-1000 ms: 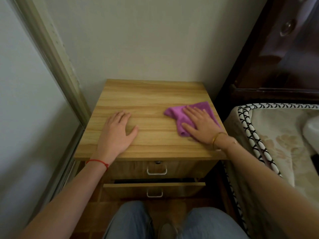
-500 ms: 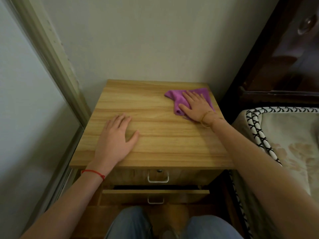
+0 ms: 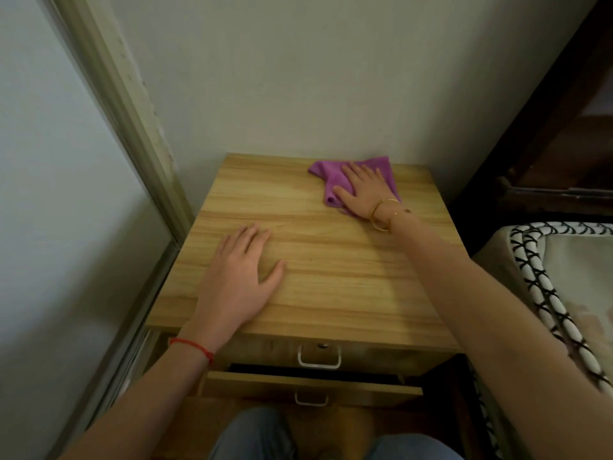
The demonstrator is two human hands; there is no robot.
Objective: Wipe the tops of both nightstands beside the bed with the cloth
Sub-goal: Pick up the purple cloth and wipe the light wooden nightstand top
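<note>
A light wooden nightstand stands against the wall in front of me. A purple cloth lies on its top near the back edge, right of centre. My right hand, with gold bangles at the wrist, presses flat on the cloth and covers most of it. My left hand rests flat on the bare top at the front left, fingers spread, holding nothing. A red string circles that wrist.
The lower drawer is pulled partly out below the top drawer's metal handle. A mattress with black-and-white piping lies to the right, under a dark wooden headboard. A door frame runs along the left.
My right hand has slid the cloth from the front right of the top to the back edge and then leftward along it. My left hand has stayed in place.
</note>
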